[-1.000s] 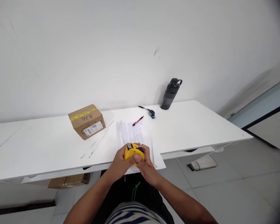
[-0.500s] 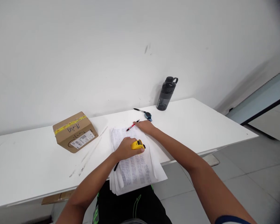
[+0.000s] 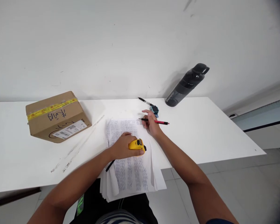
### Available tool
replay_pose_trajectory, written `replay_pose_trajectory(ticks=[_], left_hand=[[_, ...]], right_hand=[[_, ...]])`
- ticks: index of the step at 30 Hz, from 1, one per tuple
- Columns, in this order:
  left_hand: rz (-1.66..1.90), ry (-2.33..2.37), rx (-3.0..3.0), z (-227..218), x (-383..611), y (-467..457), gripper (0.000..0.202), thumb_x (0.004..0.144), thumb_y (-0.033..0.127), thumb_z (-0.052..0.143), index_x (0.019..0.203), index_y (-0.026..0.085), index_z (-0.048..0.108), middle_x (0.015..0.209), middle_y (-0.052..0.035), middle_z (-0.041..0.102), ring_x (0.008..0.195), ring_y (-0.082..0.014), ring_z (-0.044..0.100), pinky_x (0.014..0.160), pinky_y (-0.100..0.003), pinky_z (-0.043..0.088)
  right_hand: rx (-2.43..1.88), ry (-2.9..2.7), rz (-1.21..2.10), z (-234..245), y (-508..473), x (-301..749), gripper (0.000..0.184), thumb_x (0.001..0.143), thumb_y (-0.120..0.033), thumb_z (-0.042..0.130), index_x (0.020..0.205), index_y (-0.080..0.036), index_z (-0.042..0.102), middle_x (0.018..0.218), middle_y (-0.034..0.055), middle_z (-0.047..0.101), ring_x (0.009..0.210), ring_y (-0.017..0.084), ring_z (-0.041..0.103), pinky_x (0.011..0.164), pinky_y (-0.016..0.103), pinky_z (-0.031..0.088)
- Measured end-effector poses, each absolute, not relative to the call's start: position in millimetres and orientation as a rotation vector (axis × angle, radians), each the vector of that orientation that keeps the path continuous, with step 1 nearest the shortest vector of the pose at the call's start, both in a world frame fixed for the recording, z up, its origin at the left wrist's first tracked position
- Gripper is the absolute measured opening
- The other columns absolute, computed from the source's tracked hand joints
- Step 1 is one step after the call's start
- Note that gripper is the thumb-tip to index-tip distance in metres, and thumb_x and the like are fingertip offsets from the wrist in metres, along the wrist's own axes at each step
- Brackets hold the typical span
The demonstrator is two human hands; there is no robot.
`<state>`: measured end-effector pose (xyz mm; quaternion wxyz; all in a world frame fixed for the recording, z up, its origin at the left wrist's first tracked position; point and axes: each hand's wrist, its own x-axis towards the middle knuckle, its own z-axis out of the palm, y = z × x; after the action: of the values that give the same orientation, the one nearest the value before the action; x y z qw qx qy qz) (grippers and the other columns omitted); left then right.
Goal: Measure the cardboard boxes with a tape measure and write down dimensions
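My left hand [image 3: 124, 146] is wrapped around a yellow tape measure [image 3: 135, 145], resting above a stack of paper sheets [image 3: 130, 174] covered with rows of handwriting. From under that hand a thin black piece [image 3: 110, 165] sticks out; its kind is hidden. My right hand [image 3: 151, 123], at the upper right corner of the sheets, holds a red and black pen [image 3: 162, 122] between thumb and fingers. The pen lies nearly level, its dark tip pointing left, and the index finger is stretched out. Just beyond this hand lie a blue wristwatch [image 3: 154, 109] and a black pen [image 3: 145, 101].
On the white table [image 3: 200, 133], a taped cardboard box [image 3: 57, 119] with a shipping label stands to the left. A dark water bottle [image 3: 185, 85] stands by the wall at the back right. The papers overhang the table's front edge.
My right hand has lifted the red and black pen off the sheets and turned it, moving right. My left hand keeps hold of the tape measure. The view has shifted and tilted.
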<state>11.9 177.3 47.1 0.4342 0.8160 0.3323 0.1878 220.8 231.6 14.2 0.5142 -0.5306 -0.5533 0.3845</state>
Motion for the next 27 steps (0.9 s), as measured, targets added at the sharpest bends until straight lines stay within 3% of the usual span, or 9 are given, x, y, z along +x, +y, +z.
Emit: replay_pose_trajectory(ticks=[3,6,8,13,17,22,27], left_hand=[[0.463,0.818,2.021,46.9,11.9,177.3,0.04,0.075,0.06,0.066,0.08,0.021,0.061,0.075,0.0034,0.063,0.081,-0.0175,0.062,0.108,-0.042,0.03],[0.482,0.815,2.014,46.6,12.9,177.3,0.039,0.075,0.06,0.066,0.081,0.022,0.062,0.078,0.0012,0.065,0.085,-0.02,0.063,0.105,-0.042,0.033],[0.499,0.823,2.022,46.7,14.1,177.1,0.039,0.074,0.06,0.066,0.081,0.022,0.061,0.079,0.0004,0.065,0.085,-0.0208,0.063,0.103,-0.043,0.035],[0.506,0.833,2.029,48.3,16.1,176.5,0.038,0.072,0.059,0.067,0.08,0.022,0.06,0.076,0.0015,0.063,0.079,-0.0194,0.061,0.104,-0.045,0.033],[0.487,0.833,2.028,49.6,15.5,175.8,0.041,0.072,0.061,0.067,0.079,0.021,0.058,0.075,0.0012,0.062,0.082,-0.0209,0.06,0.103,-0.046,0.033],[0.519,0.862,1.966,50.0,14.2,174.5,0.047,0.068,0.06,0.07,0.096,0.023,0.06,0.097,-0.0036,0.066,0.104,-0.0274,0.057,0.098,-0.044,0.038],[0.508,0.884,1.941,47.8,13.0,175.7,0.049,0.067,0.06,0.071,0.096,0.023,0.057,0.103,-0.0052,0.063,0.107,-0.0291,0.053,0.092,-0.044,0.042]], right_hand=[[-1.263,-1.262,1.091,16.6,234.2,219.6,0.07,0.089,-0.075,0.025,0.082,-0.019,0.066,0.053,-0.0006,0.053,0.04,0.011,0.034,0.042,0.026,0.028],[-1.434,-1.305,0.949,19.0,232.3,220.2,0.056,0.085,-0.067,0.048,0.065,-0.018,0.066,0.046,-0.0021,0.047,0.047,0.012,0.042,0.047,0.027,0.034],[-1.513,-1.408,0.858,20.9,230.1,219.4,0.044,0.083,-0.057,0.056,0.066,-0.019,0.068,0.051,-0.0013,0.053,0.053,0.014,0.048,0.054,0.028,0.039],[-1.542,-1.582,0.795,23.8,229.2,215.6,0.038,0.084,-0.048,0.053,0.062,-0.019,0.065,0.064,0.0013,0.065,0.068,0.018,0.057,0.063,0.03,0.043],[-1.522,-1.593,0.851,22.3,229.8,216.3,0.036,0.082,-0.045,0.054,0.059,-0.019,0.064,0.063,0.0011,0.064,0.066,0.017,0.056,0.063,0.029,0.042],[-1.528,-1.538,0.834,21.3,229.2,217.1,0.036,0.082,-0.045,0.054,0.062,-0.019,0.067,0.058,-0.0008,0.059,0.063,0.016,0.053,0.062,0.028,0.041],[-1.541,-1.519,0.825,21.6,228.5,216.5,0.036,0.083,-0.046,0.053,0.061,-0.019,0.063,0.058,-0.001,0.057,0.061,0.015,0.052,0.06,0.028,0.04]])
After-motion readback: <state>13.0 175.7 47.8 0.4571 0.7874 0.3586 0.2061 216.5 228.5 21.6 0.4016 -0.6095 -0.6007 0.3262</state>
